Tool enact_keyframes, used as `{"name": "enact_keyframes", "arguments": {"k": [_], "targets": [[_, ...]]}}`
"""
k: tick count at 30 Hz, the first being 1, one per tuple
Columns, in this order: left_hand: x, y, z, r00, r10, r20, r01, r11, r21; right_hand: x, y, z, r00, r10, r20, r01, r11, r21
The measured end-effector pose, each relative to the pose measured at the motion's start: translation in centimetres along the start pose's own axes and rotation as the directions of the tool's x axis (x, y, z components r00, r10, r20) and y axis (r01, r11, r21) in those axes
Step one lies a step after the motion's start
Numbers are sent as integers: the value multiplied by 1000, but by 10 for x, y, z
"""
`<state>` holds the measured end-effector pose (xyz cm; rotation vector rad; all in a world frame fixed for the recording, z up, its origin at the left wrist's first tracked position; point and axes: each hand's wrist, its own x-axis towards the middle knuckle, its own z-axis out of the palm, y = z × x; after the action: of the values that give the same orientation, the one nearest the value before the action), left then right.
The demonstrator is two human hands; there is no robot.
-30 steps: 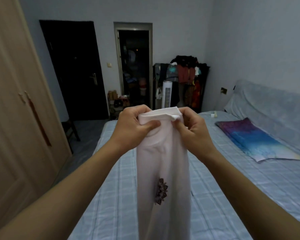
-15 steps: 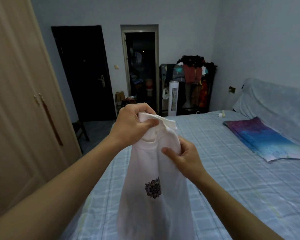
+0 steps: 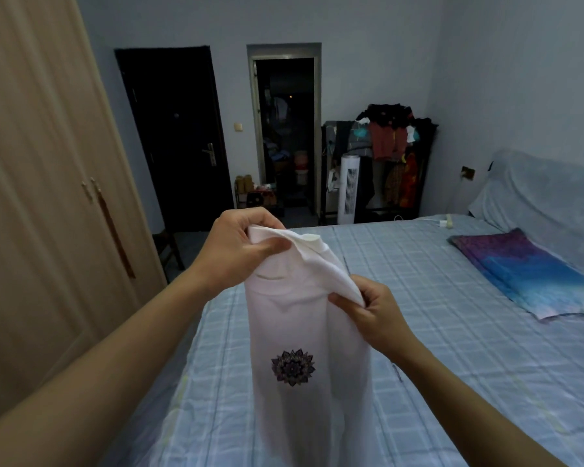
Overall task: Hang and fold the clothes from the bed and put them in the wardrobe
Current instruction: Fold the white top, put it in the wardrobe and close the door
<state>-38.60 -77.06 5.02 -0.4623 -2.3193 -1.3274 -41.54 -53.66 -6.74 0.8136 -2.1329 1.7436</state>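
Note:
A white T-shirt (image 3: 304, 328) with a dark flower print hangs in front of me over the bed (image 3: 435, 332), its lower part running out of view. My left hand (image 3: 240, 251) grips the top of the shirt at one shoulder, thumb pressed on the cloth. My right hand (image 3: 381, 315) sits lower and to the right, pinching the shirt's other shoulder edge. The beige wardrobe (image 3: 48, 203) stands at the left with its doors shut.
A purple-blue cloth (image 3: 526, 267) lies flat on the bed's right side near the covered headboard (image 3: 547, 197). A rack of clothes (image 3: 388, 153) and a white tower fan (image 3: 349, 188) stand at the far wall beside an open doorway (image 3: 285, 136). A dark door (image 3: 174, 139) is left of it.
My right hand slid down from the collar beside my left hand to the shirt's shoulder edge. The shirt opened wider and turned its print toward me. The view shifted left.

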Motion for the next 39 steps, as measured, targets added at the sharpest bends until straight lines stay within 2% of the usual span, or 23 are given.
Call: {"name": "enact_keyframes", "arguments": {"k": [4, 8, 12, 15, 18, 23, 32, 39], "targets": [[4, 3, 3, 998, 37, 48, -37, 999, 12, -5, 1, -1, 1000, 16, 9, -16, 1000, 15], [4, 3, 6, 982, -42, 185, 42, 999, 5, -9, 6, -7, 998, 58, -26, -57, 997, 45], [-2, 2, 4, 915, -121, 384, 119, 992, 28, -6, 6, -19, 996, 64, -64, -65, 998, -10], [-6, 2, 7, 862, -145, 486, 73, 984, 165, -4, 6, -23, 996, 65, -61, -67, 997, -43], [-7, 0, 11, 907, -109, 406, -17, 955, 296, -5, 6, -23, 996, 72, -54, -75, 995, -63], [-7, -1, 16, 962, -47, 270, -29, 962, 270, -9, 5, -22, 998, 63, -31, -64, 997, -40], [-10, 10, 23, 966, -5, 259, -53, 975, 217, -36, 16, -9, 993, 106, 45, -106, 994, 6], [-11, 20, 19, 969, 25, 245, -84, 969, 233, -71, 32, 20, 950, 291, 110, -301, 950, 82]]}}
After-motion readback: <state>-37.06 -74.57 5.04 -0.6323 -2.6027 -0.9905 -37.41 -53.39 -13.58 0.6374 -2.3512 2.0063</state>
